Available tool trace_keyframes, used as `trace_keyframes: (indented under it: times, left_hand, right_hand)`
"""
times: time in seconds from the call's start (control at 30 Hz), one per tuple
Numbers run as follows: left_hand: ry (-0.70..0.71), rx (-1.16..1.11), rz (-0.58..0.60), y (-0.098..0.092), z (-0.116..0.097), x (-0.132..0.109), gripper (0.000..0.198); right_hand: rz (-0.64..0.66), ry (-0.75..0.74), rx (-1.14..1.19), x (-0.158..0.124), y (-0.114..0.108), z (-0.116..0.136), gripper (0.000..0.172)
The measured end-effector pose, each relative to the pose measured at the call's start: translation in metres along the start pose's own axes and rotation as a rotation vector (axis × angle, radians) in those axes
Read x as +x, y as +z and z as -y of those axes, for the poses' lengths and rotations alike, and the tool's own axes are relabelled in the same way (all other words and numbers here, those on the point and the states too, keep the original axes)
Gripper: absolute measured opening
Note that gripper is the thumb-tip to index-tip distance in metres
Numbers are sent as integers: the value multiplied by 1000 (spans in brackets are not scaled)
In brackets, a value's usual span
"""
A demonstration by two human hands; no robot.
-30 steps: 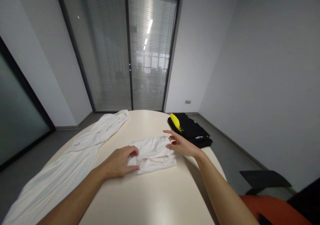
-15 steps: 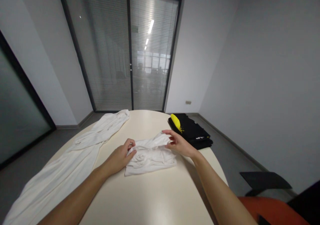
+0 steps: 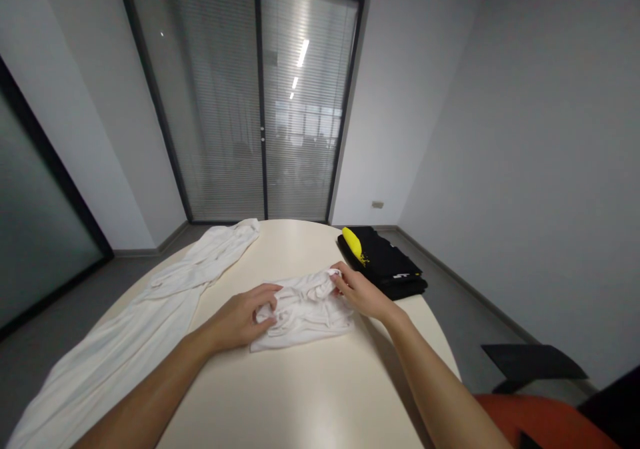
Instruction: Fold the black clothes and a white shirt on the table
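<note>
A white garment (image 3: 310,312), folded into a small wrinkled rectangle, lies in front of me on the table. My left hand (image 3: 247,316) rests at its left end, thumb and fingers apart and curved over the cloth. At the far right corner, my right hand (image 3: 356,290) pinches the fabric between thumb and fingers, where the edge is bunched up. Some of the right fingertips are hidden by the hand itself.
Another white garment (image 3: 150,329) is spread along the left side of the round cream table (image 3: 295,396). Folded black clothes (image 3: 383,256) with a yellow print are stacked at the far right edge. An orange chair (image 3: 525,419) with a black armrest stands at the lower right.
My left hand's fingers have spread and reached farther over the cloth. The right hand has shifted slightly nearer, and the far right edge of the garment is now folded inward and bunched.
</note>
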State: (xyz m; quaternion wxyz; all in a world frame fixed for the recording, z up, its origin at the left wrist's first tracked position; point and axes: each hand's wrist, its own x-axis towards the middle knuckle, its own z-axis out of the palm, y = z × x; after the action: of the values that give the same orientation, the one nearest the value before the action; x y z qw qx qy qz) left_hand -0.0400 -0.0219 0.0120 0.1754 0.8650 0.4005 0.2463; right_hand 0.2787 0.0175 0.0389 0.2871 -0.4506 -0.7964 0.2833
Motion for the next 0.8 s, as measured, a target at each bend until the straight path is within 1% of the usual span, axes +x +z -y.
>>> trace_keyframes:
  times: [0.1,0.17,0.23,0.3,0.4,0.5,0.57,0.63,0.73,0.8]
  left_hand:
    - [16,56,43,-2,0,-1,20]
    - [18,69,44,0,2,-1,14]
    - [6,74,16,3,4,1,10]
    - [-13,66,-30,5,4,3,13]
    - [-26,30,-83,5,1,5,13]
    - [-26,11,-93,4,-1,6,13]
    - [-27,13,-87,4,-2,5,14]
    - [-28,18,-87,4,-2,5,14]
    - [-31,28,-100,4,-3,5,13]
    - [-43,37,-118,3,-4,6,13]
  right_hand:
    - [33,-29,181,0,1,-2,24]
    - [65,-50,231,-2,-2,-2,30]
    - [104,-66,238,-4,-6,-2,42]
    - [125,-65,235,-5,-8,-3,52]
    - [127,9,189,-5,-7,-9,64]
    - [117,93,111,-5,-3,-14,74]
    - [117,101,88,-4,-2,-15,74]
    - [107,52,106,-3,-2,-14,70]
    - [59,-18,198,0,-1,-9,62]
    - [36,25,305,2,1,-4,60]
